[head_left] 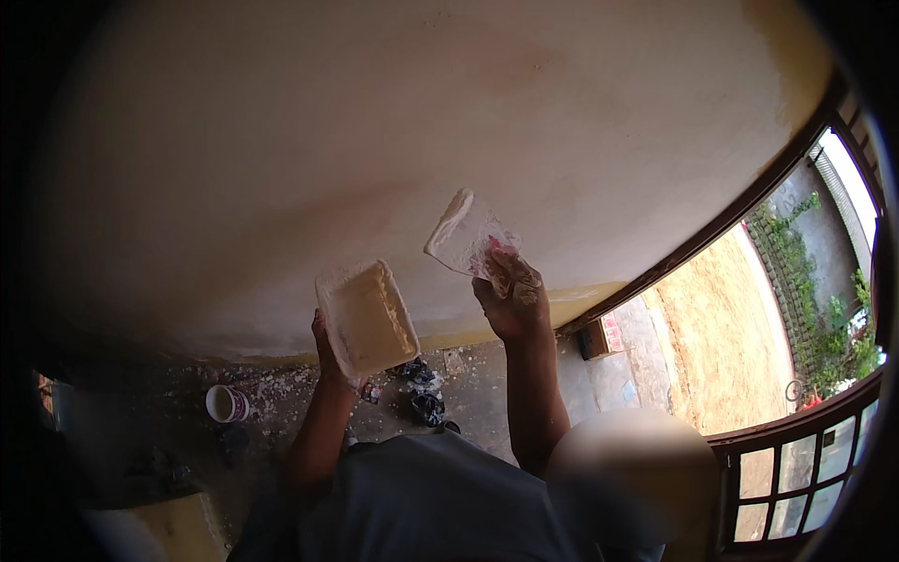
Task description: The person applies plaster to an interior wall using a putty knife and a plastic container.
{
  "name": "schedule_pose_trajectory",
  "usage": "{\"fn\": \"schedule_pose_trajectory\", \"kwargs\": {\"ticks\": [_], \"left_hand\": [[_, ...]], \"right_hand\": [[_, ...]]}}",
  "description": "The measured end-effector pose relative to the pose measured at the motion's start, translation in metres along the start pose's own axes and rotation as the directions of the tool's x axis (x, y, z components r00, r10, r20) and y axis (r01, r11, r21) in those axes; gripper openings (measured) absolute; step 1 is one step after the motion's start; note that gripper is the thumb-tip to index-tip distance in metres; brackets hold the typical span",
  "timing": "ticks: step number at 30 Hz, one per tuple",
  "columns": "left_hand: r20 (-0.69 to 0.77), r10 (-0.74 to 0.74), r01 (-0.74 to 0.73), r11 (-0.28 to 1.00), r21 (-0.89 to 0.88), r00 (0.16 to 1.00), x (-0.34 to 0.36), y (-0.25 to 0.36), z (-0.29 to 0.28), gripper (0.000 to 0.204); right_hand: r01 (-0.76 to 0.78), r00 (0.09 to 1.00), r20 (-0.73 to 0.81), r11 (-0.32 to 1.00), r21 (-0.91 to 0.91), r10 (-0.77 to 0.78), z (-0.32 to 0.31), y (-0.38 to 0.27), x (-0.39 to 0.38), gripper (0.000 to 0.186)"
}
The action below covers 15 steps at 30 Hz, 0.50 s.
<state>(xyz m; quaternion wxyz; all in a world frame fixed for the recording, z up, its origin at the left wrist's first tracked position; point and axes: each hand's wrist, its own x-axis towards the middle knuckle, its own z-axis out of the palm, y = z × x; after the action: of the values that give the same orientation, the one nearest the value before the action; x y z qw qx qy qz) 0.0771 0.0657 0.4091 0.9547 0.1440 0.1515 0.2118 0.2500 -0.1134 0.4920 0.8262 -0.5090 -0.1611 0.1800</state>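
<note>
My left hand (327, 347) grips a shallow rectangular tray (368, 317) by its side, with pale paste smeared over its inside and rim. My right hand (508, 290), coated in white paste, is closed on the lower part of a wide, flat scraper (465, 234) with thick white paste along its outer edge. The scraper sits above and to the right of the tray, apart from it, in front of a whitish wall (393, 122) with faint darker smudges. Whether the scraper touches the wall, I cannot tell.
A white bucket (227, 404) stands on the speckled floor (478, 384) at lower left, near dark bundles (426, 393). At right, a dark-framed doorway (704, 245) opens onto sunlit ground and plants, with a small box (599, 339) by it. A paned door (794, 466) is at lower right.
</note>
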Motion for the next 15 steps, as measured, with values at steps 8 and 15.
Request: {"fn": "schedule_pose_trajectory", "kwargs": {"ticks": [8,15], "left_hand": [[0.048,0.046,-0.048,0.998,0.035,0.998,-0.001,-0.005,0.005,0.056],[0.046,0.033,-0.035,0.999,0.027,0.998,-0.004,-0.001,-0.001,0.067]], "right_hand": [[0.580,0.113,0.217,-0.113,-0.807,-0.970,0.067,-0.133,0.055,0.034],[0.511,-0.311,0.732,-0.756,-0.409,-0.606,0.153,-0.122,0.125,0.038]]}}
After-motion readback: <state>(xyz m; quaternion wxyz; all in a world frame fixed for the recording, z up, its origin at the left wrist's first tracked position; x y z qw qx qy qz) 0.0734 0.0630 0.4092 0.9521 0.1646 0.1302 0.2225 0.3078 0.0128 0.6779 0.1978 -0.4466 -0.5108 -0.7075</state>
